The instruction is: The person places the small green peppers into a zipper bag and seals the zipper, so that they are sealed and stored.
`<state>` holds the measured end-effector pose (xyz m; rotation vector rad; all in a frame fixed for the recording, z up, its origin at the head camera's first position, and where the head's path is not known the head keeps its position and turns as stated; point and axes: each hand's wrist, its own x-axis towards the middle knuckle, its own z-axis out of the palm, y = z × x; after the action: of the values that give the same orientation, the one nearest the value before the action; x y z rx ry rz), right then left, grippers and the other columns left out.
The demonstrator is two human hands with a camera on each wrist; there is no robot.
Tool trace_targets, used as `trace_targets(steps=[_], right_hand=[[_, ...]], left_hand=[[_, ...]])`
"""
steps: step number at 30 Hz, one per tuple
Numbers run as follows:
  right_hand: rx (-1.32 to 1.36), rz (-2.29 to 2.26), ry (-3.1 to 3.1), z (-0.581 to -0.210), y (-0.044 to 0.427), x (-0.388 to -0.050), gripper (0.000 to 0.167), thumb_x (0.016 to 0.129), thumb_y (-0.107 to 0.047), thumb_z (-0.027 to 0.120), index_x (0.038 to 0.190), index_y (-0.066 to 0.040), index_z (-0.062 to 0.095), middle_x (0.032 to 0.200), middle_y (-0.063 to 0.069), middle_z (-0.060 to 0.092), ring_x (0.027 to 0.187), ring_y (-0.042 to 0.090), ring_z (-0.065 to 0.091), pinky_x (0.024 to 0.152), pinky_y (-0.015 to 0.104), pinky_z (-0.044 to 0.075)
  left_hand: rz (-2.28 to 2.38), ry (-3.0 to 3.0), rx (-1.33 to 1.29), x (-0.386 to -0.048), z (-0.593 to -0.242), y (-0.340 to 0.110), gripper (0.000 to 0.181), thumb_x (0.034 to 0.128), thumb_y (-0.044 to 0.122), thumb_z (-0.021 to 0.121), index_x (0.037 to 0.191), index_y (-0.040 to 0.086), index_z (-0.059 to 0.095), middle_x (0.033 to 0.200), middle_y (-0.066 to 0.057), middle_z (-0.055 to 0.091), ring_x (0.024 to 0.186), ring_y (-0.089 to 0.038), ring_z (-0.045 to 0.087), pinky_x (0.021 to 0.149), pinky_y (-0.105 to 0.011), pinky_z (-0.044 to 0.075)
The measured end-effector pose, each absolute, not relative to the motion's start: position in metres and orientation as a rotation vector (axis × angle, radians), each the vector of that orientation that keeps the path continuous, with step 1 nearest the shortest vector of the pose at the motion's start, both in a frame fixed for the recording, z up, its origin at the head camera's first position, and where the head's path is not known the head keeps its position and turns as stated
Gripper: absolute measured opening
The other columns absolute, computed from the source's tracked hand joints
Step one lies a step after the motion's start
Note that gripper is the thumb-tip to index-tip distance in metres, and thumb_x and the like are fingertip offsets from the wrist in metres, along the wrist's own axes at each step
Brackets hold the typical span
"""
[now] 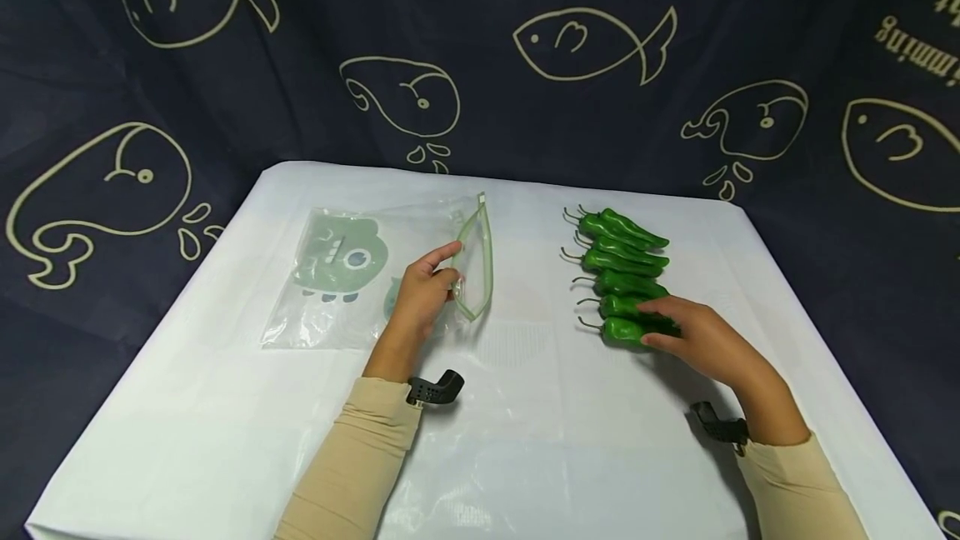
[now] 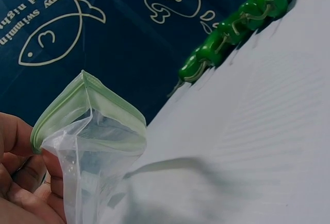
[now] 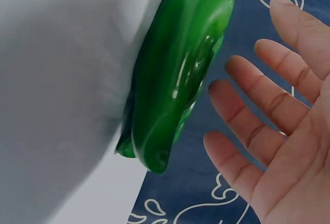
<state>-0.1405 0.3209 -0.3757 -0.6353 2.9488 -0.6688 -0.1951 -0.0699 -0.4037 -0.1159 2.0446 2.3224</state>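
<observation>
Clearly, the left hand [image 1: 422, 294] pinches the green rim [image 1: 487, 265] of a transparent zip bag [image 1: 341, 257], on the desk's [image 1: 570, 448] left; the right hand [image 1: 701, 342], loosely spread, is beside glossy, tapered green peppers [image 1: 622, 283], right.

Zip bag [image 1: 378, 269]: clear plastic, green cartoon print, green-edged mouth raised and open; body flat on white tabletop [image 1: 540, 440]. Green peppers [image 1: 622, 262]: glossy, long, tapered, laid side by side in a row, thin stems toward the bag.
</observation>
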Motion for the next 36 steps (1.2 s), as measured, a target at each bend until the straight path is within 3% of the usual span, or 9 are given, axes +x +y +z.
trace_targets(steps=[6, 13, 36], right_hand=[[-0.638, -0.648, 2.954, -0.383, 0.324, -0.139, 0.044, 0.086, -0.015, 0.077, 0.125, 0.003, 0.064, 0.123, 0.024, 0.062, 0.117, 0.046, 0.054, 0.094, 0.06, 0.044], [-0.682, -0.636, 2.958, -0.388, 0.325, -0.138, 0.041, 0.085, -0.012, 0.078, 0.122, 0.004, 0.066, 0.12, 0.023, 0.064, 0.114, 0.045, 0.056, 0.093, 0.059, 0.045], [-0.744, -0.58, 2.93, -0.393, 0.323, -0.14, 0.042, 0.083, -0.006, 0.078, 0.121, 0.002, 0.066, 0.116, 0.018, 0.064, 0.111, 0.042, 0.056, 0.091, 0.057, 0.046]], left_hand=[[2.322, 2.04, -0.1, -0.195, -0.404, -0.069, 0.048, 0.0913, -0.002, 0.053, 0.137, 0.011, 0.062, 0.14, -0.018, 0.052, 0.079, -0.012, 0.058, 0.064, -0.023, 0.051], [2.332, 2.037, -0.107, -0.195, -0.403, -0.07, 0.048, 0.0907, -0.002, 0.054, 0.137, 0.011, 0.062, 0.139, -0.009, 0.053, 0.078, -0.011, 0.057, 0.064, -0.023, 0.051], [2.328, 2.039, -0.12, -0.195, -0.404, -0.069, 0.047, 0.0912, -0.003, 0.054, 0.136, 0.011, 0.063, 0.136, -0.002, 0.054, 0.081, -0.012, 0.057, 0.066, -0.023, 0.051]])
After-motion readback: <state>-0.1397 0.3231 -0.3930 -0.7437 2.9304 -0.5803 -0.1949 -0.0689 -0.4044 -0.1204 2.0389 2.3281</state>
